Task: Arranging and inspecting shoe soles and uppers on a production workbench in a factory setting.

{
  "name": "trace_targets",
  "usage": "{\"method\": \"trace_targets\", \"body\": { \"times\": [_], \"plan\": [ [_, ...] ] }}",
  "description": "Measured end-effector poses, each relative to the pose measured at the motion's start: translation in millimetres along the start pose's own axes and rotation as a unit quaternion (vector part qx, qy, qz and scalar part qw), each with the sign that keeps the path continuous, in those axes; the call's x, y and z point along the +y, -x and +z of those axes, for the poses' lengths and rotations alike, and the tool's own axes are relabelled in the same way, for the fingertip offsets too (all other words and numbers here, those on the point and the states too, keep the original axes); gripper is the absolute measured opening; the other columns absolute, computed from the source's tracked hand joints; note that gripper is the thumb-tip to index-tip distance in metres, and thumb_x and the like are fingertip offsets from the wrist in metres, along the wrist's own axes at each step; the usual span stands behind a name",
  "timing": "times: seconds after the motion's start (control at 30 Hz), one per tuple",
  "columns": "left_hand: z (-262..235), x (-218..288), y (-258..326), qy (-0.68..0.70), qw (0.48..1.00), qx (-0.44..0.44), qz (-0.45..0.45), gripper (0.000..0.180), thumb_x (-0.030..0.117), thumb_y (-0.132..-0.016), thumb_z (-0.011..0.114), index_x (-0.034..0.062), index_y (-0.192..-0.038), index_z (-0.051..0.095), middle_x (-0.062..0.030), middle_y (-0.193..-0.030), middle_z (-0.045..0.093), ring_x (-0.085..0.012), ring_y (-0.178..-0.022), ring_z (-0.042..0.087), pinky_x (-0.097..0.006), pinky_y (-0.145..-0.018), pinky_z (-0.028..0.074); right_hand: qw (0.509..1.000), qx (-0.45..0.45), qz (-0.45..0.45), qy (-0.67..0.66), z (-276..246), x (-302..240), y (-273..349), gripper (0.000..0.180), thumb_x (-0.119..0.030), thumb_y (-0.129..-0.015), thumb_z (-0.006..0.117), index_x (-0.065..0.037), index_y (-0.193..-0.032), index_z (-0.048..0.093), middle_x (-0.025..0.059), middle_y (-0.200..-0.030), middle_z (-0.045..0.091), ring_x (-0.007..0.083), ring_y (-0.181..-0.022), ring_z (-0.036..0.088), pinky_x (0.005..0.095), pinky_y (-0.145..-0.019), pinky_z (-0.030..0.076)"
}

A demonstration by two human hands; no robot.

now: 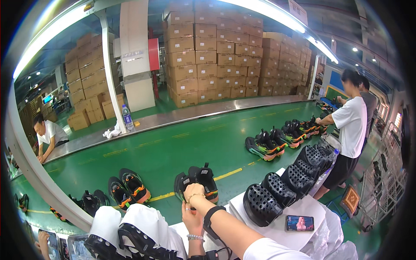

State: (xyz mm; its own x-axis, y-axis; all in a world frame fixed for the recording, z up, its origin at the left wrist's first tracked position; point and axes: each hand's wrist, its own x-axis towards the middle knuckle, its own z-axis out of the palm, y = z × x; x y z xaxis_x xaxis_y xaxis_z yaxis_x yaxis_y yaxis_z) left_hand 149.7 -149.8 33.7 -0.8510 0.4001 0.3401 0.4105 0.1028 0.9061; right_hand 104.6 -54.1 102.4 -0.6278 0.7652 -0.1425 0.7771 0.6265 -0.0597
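Observation:
A pair of black sneakers [208, 184] stands on the green conveyor belt [164, 158] in front of me. My right hand [194, 190] lies over the nearer edge of the left shoe, its fingers curled closed; what they grip is hidden. Just below it, my left hand [192, 219] reaches up against the right wrist. Its fingers are bent and partly covered, touching near the same shoe, and I cannot make out what is in them. A bead bracelet circles the left wrist, and a black band wraps the right forearm.
Left along the belt stand more black-and-orange sneakers [128, 188]. White-covered black forms [143, 234] are close at lower left. Several perforated black moulds [262, 203] line a white table holding a phone [300, 223]. Coworkers stand at right [353, 121] and lean at far left [52, 134].

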Motion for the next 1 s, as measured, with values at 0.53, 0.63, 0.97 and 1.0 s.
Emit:
{"method": "trace_targets", "body": {
  "times": [0.53, 0.63, 0.97, 1.0],
  "plan": [
    [-12.4, 5.7, -1.9, 0.003, 1.000, 0.010, -0.018, 0.028, 0.021, -0.078, 0.065, -0.0013, -0.094, 0.059, -0.0254, -0.126, 0.049, -0.0239, -0.062, 0.062, -0.034, -0.063, 0.049, 0.983, -0.043, -0.114, -0.136, 7.6, 9.5, -15.2, 0.025, -0.020, -0.075, 0.064, -0.001, -0.091, 0.068, 0.0209, -0.097, 0.064, 0.0315, -0.092, 0.064, 0.0382, -0.080, 0.051],
    [-13.7, -7.8, -3.0, 0.034, 0.999, 0.017, -0.035, 0.027, 0.016, -0.078, 0.066, -0.0039, -0.094, 0.058, -0.0235, -0.122, 0.052, -0.0203, -0.062, 0.058, -0.031, -0.060, 0.048, 0.988, -0.071, -0.110, -0.083, 2.8, -7.5, -16.3, 0.026, -0.020, -0.076, 0.065, -0.006, -0.097, 0.068, 0.0148, -0.102, 0.065, 0.0257, -0.096, 0.064, 0.0388, -0.079, 0.053],
    [-12.2, 31.9, 18.3, 0.212, 0.970, -0.068, -0.099, 0.037, -0.001, -0.085, 0.054, -0.0034, -0.121, 0.048, -0.0089, -0.106, 0.059, -0.0168, -0.099, 0.055, -0.028, -0.082, 0.046, 0.976, -0.023, -0.215, -0.025, -46.0, 2.5, 24.9, 0.026, -0.024, -0.071, 0.068, -0.003, -0.085, 0.069, 0.0151, -0.088, 0.067, 0.0288, -0.081, 0.066, 0.0396, -0.068, 0.054],
    [-13.8, -5.7, 11.9, 0.105, 0.993, 0.005, 0.062, 0.025, 0.008, -0.078, 0.063, -0.0008, -0.099, 0.054, -0.0108, -0.092, 0.060, -0.0209, -0.076, 0.058, -0.031, -0.068, 0.046, 0.967, -0.007, -0.254, -0.023, -56.4, -14.0, 48.0, 0.027, -0.025, -0.070, 0.068, -0.001, -0.082, 0.069, 0.0167, -0.084, 0.067, 0.0291, -0.078, 0.067, 0.0376, -0.068, 0.054]
  ]
}}
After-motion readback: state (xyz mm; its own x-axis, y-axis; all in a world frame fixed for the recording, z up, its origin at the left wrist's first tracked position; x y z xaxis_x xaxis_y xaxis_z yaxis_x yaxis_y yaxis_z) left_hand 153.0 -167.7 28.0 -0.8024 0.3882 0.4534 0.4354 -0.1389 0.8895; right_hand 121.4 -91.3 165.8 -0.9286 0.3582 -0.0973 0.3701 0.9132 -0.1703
